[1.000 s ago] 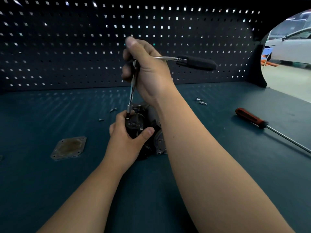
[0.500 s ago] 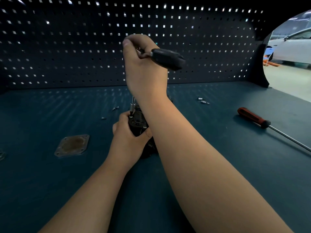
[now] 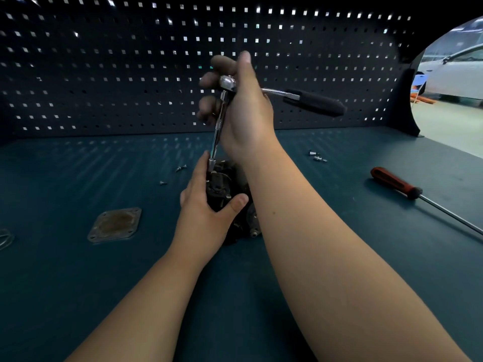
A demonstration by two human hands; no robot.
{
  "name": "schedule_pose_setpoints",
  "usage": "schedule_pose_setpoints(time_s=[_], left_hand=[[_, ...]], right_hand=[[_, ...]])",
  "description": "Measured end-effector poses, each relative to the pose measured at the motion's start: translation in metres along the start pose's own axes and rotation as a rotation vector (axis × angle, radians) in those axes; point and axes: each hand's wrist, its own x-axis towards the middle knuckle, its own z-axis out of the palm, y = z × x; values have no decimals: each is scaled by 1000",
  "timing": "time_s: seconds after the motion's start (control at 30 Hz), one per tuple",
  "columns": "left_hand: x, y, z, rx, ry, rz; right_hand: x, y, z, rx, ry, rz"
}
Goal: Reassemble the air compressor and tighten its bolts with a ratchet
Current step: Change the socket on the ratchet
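Observation:
The dark air compressor body [image 3: 226, 189] stands mid-bench, partly hidden by my arms. My left hand [image 3: 206, 212] grips its near side, thumb on the right. A ratchet [image 3: 311, 100] with a black handle points right; its chrome extension bar [image 3: 217, 131] runs down to a socket on top of the compressor. My right hand [image 3: 243, 108] grips the ratchet head and upper bar. A square metal cover plate [image 3: 115, 225] lies flat at the left. Loose bolts [image 3: 317, 156] lie behind right, small screws [image 3: 180, 168] behind left.
A red-handled screwdriver [image 3: 394, 182] lies at the right with its long shaft towards the bench edge. A dark pegboard [image 3: 130, 74] closes the back. A wire ring [image 3: 5, 237] shows at the far left edge. The bench top [image 3: 65, 296] is dark teal.
The ratchet handle has swung from pointing towards me back out to the right. My right hand turned with it. My left hand kept its grip on the compressor.

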Motion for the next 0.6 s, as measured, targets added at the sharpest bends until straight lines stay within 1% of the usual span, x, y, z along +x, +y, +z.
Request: schedule_pose_setpoints(time_s=[0.07,0.17,0.23,0.27,0.33,0.4,0.5,0.6], left_hand=[[0,2,0,27,-3,15],[0,1,0,57,13,26],[0,0,0,64,16,35],[0,0,0,66,19,39],[1,-1,0,64,20,34],[1,-2,1,59,13,30],[0,-3,1,51,5,42],[0,-4,2,47,12,35]], right_hand=[[3,-1,-4,200,-58,127],[5,-2,-9,297,-121,221],[5,-2,-10,214,-123,209],[5,-2,-11,114,-103,163],[5,1,-11,-131,-43,12],[3,2,-10,-270,1,-101],[1,1,-5,-319,45,-149],[0,1,-3,-305,94,-171]])
